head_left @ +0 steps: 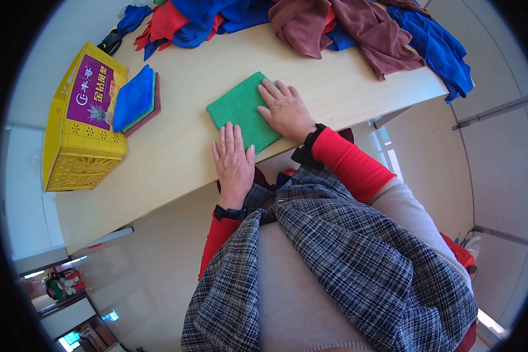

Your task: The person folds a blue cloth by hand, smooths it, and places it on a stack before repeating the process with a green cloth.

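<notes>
Both hands lie flat with fingers spread, the left hand (233, 164) and right hand (286, 110) pressing the folded green cloth (240, 111), so the smoothing step seems nearly finished, and the next move probably calls for lifting it onto the stack of folded cloths (136, 100).

Single head view, looking steeply down, close over table (176, 158) edge.
</notes>
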